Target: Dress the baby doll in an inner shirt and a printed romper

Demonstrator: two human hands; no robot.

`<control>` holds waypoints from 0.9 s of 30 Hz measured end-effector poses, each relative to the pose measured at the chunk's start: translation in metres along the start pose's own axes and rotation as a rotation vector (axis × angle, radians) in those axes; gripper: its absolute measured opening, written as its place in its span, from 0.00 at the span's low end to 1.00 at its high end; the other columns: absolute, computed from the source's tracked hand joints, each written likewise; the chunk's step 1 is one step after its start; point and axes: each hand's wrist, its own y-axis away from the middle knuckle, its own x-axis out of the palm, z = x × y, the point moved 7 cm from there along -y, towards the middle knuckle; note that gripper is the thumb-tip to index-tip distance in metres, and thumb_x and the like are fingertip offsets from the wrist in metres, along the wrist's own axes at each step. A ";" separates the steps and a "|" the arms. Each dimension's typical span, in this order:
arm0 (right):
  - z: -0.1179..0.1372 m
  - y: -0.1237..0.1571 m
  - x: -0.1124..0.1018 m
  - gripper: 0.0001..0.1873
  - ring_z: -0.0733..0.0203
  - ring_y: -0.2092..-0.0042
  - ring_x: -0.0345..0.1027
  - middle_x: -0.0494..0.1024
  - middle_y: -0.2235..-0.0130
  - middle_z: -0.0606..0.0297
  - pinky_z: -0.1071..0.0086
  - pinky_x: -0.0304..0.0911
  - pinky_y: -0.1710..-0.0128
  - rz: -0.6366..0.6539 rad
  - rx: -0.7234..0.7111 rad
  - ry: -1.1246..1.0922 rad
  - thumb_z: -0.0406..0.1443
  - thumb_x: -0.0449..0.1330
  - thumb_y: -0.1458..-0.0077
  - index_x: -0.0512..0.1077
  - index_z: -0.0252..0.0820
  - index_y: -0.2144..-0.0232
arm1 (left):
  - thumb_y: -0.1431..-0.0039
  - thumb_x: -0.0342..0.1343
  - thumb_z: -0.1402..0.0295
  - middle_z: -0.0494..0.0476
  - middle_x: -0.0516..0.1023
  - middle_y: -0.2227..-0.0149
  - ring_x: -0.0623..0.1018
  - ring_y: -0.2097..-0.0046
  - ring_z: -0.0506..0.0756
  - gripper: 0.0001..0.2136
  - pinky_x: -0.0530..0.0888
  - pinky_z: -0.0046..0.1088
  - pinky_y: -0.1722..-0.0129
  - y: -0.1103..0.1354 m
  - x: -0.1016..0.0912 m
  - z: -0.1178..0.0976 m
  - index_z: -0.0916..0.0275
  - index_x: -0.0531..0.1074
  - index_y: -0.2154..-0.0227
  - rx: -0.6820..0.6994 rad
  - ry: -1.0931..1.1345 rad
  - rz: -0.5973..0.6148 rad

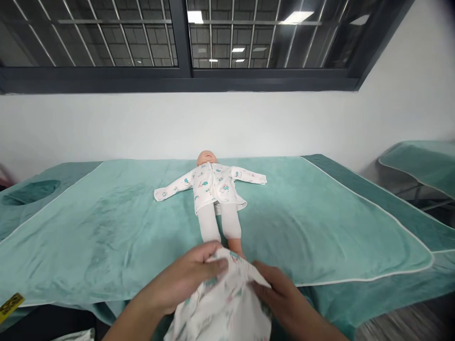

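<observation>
A white baby garment (227,293) with a small green and pink print hangs between my hands, at the bottom middle of the view. My left hand (194,272) pinches its upper edge between thumb and fingers. On the other side, my right hand (275,291) grips the same edge, its fingers partly behind the cloth. Just beyond lies a baby doll (206,157) on its back, legs towards me. It wears a printed white jacket (211,184) with the sleeves spread, and white leggings (209,222). One foot is bare; the other is hidden behind my left hand.
A green padded table cover (117,213) with white piping lies under the doll. The table backs onto a white wall (227,123) below a barred window (185,80). Another green-covered surface (423,161) stands at right. A yellow label (10,305) shows at lower left.
</observation>
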 end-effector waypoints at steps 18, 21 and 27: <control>-0.018 -0.085 -0.040 0.18 0.55 0.62 0.68 0.78 0.65 0.64 0.66 0.61 0.61 -0.479 0.147 -0.390 0.48 0.62 0.49 0.75 0.41 0.62 | 0.37 0.46 0.55 0.54 0.75 0.65 0.74 0.61 0.57 0.14 0.69 0.31 0.62 -0.066 -0.019 -0.028 0.60 0.68 0.66 0.251 -0.379 -0.401; -0.024 -0.098 -0.045 0.17 0.54 0.62 0.70 0.79 0.67 0.65 0.67 0.61 0.64 -0.517 0.211 -0.366 0.47 0.64 0.52 0.75 0.40 0.65 | 0.38 0.46 0.55 0.54 0.74 0.65 0.74 0.61 0.57 0.14 0.68 0.32 0.60 -0.076 -0.038 -0.037 0.61 0.67 0.68 0.272 -0.405 -0.529; -0.020 -0.121 -0.021 0.23 0.54 0.62 0.74 0.81 0.64 0.61 0.64 0.65 0.61 -0.212 0.267 -0.778 0.47 0.64 0.50 0.75 0.39 0.57 | 0.38 0.46 0.60 0.54 0.71 0.71 0.72 0.65 0.58 0.09 0.65 0.33 0.63 -0.104 -0.065 -0.044 0.58 0.64 0.68 0.233 -0.725 -0.702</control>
